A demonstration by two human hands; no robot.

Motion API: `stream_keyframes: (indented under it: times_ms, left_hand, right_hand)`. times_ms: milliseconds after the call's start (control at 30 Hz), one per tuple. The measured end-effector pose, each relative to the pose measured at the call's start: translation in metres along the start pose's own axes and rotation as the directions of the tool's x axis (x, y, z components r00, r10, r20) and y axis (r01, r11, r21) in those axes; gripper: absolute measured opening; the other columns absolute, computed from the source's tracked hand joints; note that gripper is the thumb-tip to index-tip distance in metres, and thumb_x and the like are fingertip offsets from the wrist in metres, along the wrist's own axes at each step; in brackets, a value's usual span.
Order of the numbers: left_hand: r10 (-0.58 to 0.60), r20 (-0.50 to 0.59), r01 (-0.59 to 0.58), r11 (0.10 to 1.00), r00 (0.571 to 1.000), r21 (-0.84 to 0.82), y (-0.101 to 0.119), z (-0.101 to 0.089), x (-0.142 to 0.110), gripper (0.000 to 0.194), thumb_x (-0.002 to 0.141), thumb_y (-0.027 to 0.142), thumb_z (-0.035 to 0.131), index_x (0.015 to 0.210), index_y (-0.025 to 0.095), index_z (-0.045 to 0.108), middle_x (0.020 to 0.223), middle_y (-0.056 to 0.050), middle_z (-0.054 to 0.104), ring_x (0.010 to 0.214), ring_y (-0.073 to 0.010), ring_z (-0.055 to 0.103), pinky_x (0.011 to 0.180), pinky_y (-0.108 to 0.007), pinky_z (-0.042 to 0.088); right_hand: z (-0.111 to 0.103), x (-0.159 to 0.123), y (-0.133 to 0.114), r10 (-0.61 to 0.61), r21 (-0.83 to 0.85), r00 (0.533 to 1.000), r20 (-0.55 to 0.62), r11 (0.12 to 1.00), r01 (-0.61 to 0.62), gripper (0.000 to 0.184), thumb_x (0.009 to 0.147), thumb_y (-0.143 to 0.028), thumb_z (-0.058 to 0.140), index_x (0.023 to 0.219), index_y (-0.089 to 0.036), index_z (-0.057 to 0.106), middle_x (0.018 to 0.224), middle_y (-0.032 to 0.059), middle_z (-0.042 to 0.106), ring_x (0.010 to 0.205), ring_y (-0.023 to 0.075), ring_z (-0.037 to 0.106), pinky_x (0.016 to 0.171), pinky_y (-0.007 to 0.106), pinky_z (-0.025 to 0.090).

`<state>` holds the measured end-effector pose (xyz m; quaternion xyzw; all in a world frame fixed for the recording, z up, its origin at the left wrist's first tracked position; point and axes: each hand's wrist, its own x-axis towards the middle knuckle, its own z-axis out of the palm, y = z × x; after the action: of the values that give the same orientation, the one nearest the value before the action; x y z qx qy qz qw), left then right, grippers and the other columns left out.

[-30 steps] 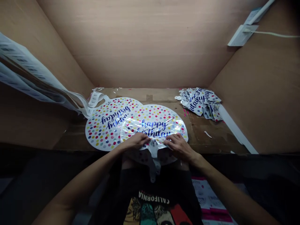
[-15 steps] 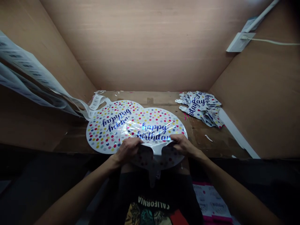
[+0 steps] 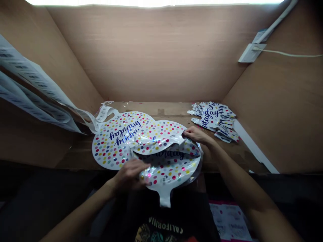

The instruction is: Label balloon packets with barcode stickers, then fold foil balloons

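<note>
A flat foil balloon [image 3: 174, 174], white with coloured dots and blue lettering, lies at the front edge with its neck pointing toward me. Its far side is lifted and folded over toward me. My right hand [image 3: 195, 135] pinches this folded balloon near its upper right edge. Over its lower left part is my left hand [image 3: 131, 173], smeared by motion, so I cannot tell whether its fingers grip the foil. Another flat dotted birthday balloon [image 3: 108, 144] lies to the left, partly under the first, with its neck pointing away from me.
Folded dotted balloons [image 3: 214, 117] are heaped at the back right. Strips of barcode labels [image 3: 37, 79] hang at the left, reaching the left balloon's neck. Cardboard walls [image 3: 156, 60] enclose the table. A socket box [image 3: 252, 53] with a cable sits on the right.
The near balloon's far part is now folded toward me and its neck lies flat. My right hand has moved up a little; my left hand has come off the fold and moved down.
</note>
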<state>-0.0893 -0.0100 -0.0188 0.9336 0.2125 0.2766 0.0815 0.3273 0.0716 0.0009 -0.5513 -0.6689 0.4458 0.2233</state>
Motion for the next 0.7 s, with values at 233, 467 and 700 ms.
stream_keyframes:
  times_ms: [233,467,700]
  left_hand:
    - [-0.297,0.191,0.282,0.954,0.936,0.103,-0.050,0.004,0.002,0.063,0.086,0.012,0.064,0.147,0.014,0.048,0.150,-0.023,0.056,0.139,-0.0320,0.056,0.115,-0.050,0.048]
    - [-0.500,0.282,0.531,0.846,0.819,-0.045,-0.086,0.005,-0.013,0.036,0.093,0.016,0.046,0.115,0.022,0.073,0.120,-0.006,0.077,0.109,-0.0225,0.073,0.100,-0.033,0.054]
    - [-0.839,0.146,0.795,0.544,0.525,0.270,-0.128,0.016,0.068,0.048,0.103,0.040,0.035,0.094,0.016,0.075,0.101,-0.018,0.078,0.099,-0.0320,0.073,0.088,-0.039,0.053]
  right_hand:
    - [0.053,-0.069,-0.004,-0.352,-0.152,0.927,-0.130,0.931,0.332,0.025,0.091,-0.032,0.057,0.082,-0.017,0.074,0.080,0.0058,0.072,0.071,0.0182,0.063,0.069,0.029,0.050]
    - [0.083,-0.122,0.062,-0.344,-0.393,0.939,-0.011,0.865,0.313,0.042,0.084,-0.013,0.056,0.122,-0.020,0.071,0.131,0.0151,0.071,0.125,0.0308,0.064,0.113,0.053,0.042]
    - [0.007,-0.019,0.058,0.111,-0.401,0.936,-0.333,0.882,-0.248,0.042,0.099,-0.034,0.040,0.085,-0.011,0.072,0.081,0.0097,0.074,0.080,0.0238,0.069,0.070,0.029,0.051]
